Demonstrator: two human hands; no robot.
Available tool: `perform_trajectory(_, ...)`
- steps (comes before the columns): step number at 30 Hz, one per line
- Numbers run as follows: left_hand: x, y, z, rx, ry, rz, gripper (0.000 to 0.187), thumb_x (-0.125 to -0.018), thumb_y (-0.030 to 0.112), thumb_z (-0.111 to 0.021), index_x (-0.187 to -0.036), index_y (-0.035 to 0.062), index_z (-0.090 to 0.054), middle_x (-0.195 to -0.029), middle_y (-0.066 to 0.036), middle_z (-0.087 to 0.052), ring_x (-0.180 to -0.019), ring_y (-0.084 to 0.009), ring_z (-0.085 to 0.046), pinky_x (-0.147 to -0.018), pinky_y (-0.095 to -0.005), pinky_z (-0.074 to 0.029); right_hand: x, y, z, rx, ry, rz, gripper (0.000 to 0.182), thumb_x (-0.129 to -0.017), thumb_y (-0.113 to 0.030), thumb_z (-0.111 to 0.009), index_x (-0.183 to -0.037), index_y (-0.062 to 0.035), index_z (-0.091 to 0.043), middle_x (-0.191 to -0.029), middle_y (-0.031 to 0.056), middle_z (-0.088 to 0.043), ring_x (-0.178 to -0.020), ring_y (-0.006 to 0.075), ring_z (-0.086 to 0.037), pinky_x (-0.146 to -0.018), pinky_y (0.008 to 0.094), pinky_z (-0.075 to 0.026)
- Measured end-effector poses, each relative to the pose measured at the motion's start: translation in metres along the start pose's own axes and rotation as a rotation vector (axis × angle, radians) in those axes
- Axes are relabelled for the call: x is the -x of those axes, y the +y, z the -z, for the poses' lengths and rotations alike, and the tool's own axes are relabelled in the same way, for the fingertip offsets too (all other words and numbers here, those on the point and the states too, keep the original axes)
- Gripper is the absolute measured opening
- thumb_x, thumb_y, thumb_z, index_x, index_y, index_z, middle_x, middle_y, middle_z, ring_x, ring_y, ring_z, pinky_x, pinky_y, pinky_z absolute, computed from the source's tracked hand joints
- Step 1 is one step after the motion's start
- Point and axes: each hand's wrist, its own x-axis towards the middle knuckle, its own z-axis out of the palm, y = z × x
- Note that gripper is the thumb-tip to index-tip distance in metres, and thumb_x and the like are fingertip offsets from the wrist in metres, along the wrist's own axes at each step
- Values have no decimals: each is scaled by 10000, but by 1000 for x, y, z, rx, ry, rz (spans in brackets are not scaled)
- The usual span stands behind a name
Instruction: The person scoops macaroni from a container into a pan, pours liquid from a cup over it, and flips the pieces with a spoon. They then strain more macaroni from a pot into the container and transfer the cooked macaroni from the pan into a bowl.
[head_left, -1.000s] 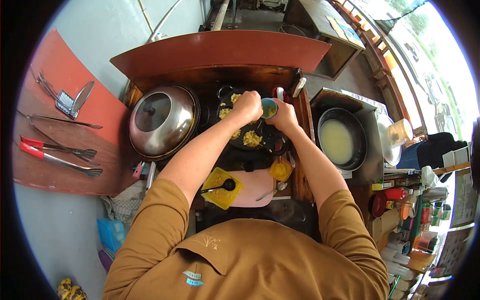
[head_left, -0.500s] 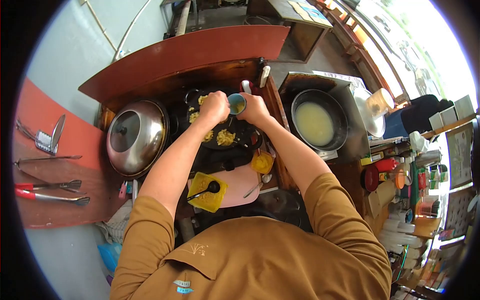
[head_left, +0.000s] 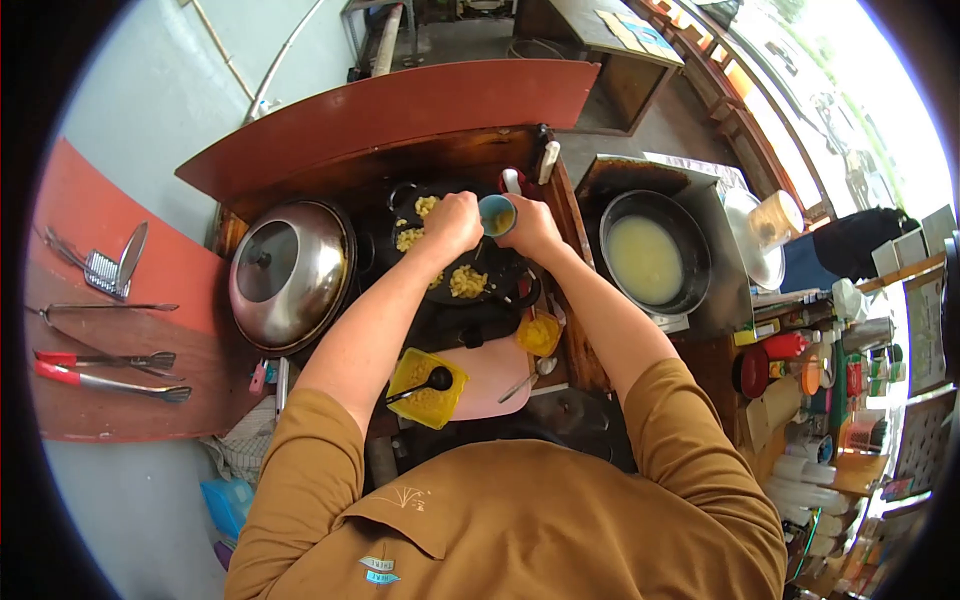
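Observation:
My right hand is wrapped round a small blue cup, tilted so its opening shows yellowish contents. Close beside the cup's left side, my left hand is closed with fingers pinched; what it holds, if anything, is hidden. Both are above a dark pan. On the pan sit small mounds of chopped yellowish food, one of them at the upper left. My hands and forearms cover part of the pan.
Left of the pan stands a wok with a domed metal lid. A black pot of pale liquid is at right. Nearer me are a yellow tub with a black ladle, a pink board and a small yellow container.
The whole view has shifted slightly right and down. My right hand still holds the blue cup over the pan, and my left hand stays beside it.

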Motion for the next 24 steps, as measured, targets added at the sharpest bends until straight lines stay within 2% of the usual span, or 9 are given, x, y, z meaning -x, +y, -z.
perform_trajectory(2,2,5,4,-214,-142,-25,240,-785,58,-662,-998,-24,-731,-1020,-247,-727,-1012,-392,-708,-842,-474,-587,-2,1,1,0,-8,-5,602,-556,-115,-842,-1137,-81,-690,-986,178,-727,-951,360,-696,-850,410,-541)
perform_trajectory(4,-3,-2,-5,-96,-163,-30,241,-785,61,-662,-1000,-21,-733,-1001,-244,-730,-1010,-392,-709,-832,-482,-590,1,3,0,-8,-36,-14,611,-552,-109,-847,-1142,-82,-691,-990,177,-729,-961,357,-698,-856,413,-541)
perform_trajectory(6,-4,-2,-8,-133,12,-46,232,-787,63,-658,-991,-19,-731,-1000,-240,-731,-998,-392,-712,-821,-486,-592,-1,1,2,-30,8,-10,614,-550,-100,-849,-1143,-79,-690,-992,176,-730,-965,356,-699,-859,410,-542)
perform_trajectory(8,-2,-5,-12,-177,-89,-66,214,-792,61,-652,-979,-7,-731,-982,-233,-734,-957,-394,-720,-807,-489,-593,-1,-3,5,19,-28,-10,619,-549,-97,-850,-1146,-74,-689,-993,176,-731,-963,356,-699,-862,411,-541)
perform_trajectory(11,-3,-5,-11,-167,103,-114,161,-804,71,-660,-936,7,-725,-952,-220,-734,-907,-389,-723,-771,-481,-595,-5,-6,7,23,-7,-13,613,-552,-98,-848,-1143,-72,-689,-989,175,-731,-958,356,-701,-860,410,-542)
perform_trajectory(14,-8,-10,-16,0,85,-66,135,-808,76,-659,-905,3,-719,-943,-217,-734,-913,-384,-723,-762,-480,-594,-5,2,1,36,-36,-13,608,-551,-101,-847,-1137,-70,-690,-983,173,-731,-955,357,-701,-857,410,-541)
perform_trajectory(20,-5,-12,-7,1,124,-64,141,-806,55,-661,-917,-3,-726,-946,-224,-731,-907,-393,-718,-760,-488,-591,-13,4,-1,-1,15,32,606,-537,-121,-847,-1119,-79,-684,-980,192,-723,-967,387,-684,-856,436,-546)
perform_trajectory(23,-4,-17,-17,-105,-31,-57,105,-856,114,-670,-901,26,-706,-864,-213,-722,-855,-392,-715,-740,-504,-570,-6,0,-2,23,-9,26,621,-549,-133,-848,-1146,-74,-689,-984,176,-730,-953,358,-699,-852,413,-540)
perform_trajectory(24,-4,-18,-14,-123,68,-75,111,-860,123,-673,-904,28,-708,-866,-212,-722,-858,-393,-714,-745,-503,-569,-9,-1,-2,17,-4,24,626,-549,-136,-848,-1151,-76,-688,-985,178,-729,-953,360,-698,-851,414,-540)
